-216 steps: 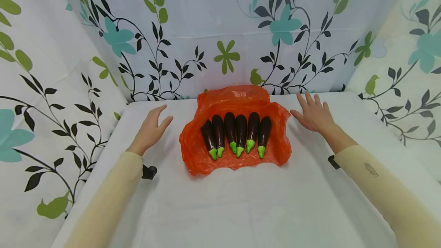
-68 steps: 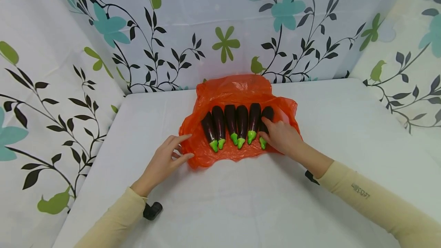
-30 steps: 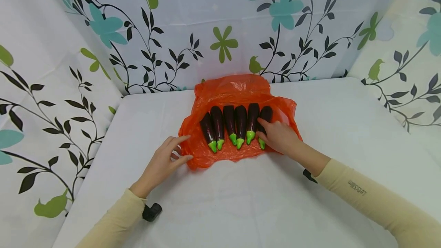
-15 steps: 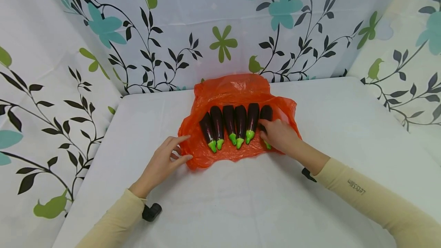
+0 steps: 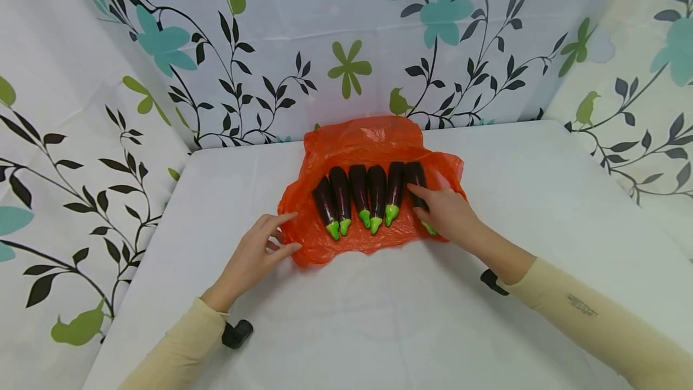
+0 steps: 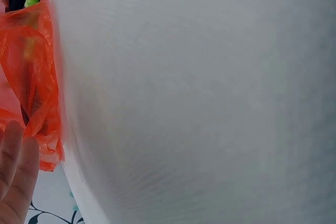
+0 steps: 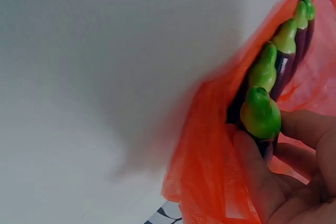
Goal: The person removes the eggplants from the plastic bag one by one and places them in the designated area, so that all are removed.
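Note:
Several dark purple eggplants [image 5: 358, 188] with green stem ends lie side by side on a spread orange-red plastic bag [image 5: 368, 137]. My right hand [image 5: 449, 212] grips the rightmost eggplant [image 5: 415, 174], which slants with its stem end to the right. In the right wrist view, thumb and fingers close around it just behind its green stem end [image 7: 261, 114]. At the bag's left edge is my left hand [image 5: 251, 257], its fingers loosely extended and parted. The left wrist view has its fingers [image 6: 23, 174] overlapping the crumpled bag [image 6: 39, 77].
A white-covered table [image 5: 346, 318] carries the bag near its back edge. Behind and at both sides hang white curtains [image 5: 292, 23] printed with leaves and flowers. A small black device [image 5: 237, 334] sits at the left wrist, another [image 5: 494, 281] at the right.
Both hands have come inward to the bag since the earliest frame. The right hand grips the rightmost eggplant, whose stem end has swung right while its dark end came nearer its neighbour. The left hand stays still lately.

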`<state>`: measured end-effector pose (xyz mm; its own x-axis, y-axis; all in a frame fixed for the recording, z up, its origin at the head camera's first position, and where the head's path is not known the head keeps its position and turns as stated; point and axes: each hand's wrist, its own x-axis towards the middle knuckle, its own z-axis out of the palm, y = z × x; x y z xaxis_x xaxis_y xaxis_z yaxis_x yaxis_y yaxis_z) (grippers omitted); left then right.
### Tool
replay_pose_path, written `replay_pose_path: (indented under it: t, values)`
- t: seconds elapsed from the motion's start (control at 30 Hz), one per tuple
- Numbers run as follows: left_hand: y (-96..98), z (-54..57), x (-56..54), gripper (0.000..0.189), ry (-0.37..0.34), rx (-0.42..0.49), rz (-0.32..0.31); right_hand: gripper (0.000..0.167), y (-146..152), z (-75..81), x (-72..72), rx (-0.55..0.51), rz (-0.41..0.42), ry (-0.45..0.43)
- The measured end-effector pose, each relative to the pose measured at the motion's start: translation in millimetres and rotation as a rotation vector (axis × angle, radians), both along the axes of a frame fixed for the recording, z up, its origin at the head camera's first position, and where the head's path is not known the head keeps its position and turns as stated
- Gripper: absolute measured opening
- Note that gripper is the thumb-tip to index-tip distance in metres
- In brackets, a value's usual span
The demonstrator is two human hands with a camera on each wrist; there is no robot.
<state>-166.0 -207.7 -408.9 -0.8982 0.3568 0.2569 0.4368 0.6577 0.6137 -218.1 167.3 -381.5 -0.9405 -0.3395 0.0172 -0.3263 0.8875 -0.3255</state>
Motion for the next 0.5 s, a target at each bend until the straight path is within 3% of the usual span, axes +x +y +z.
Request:
replay_pose_path:
  t: [0.5]
  values:
    - [-1.6,0.7,-0.8,0.059,0.001,0.006,0.002,0.053,19,15.9,26.9,-0.270,0.161,-0.007]
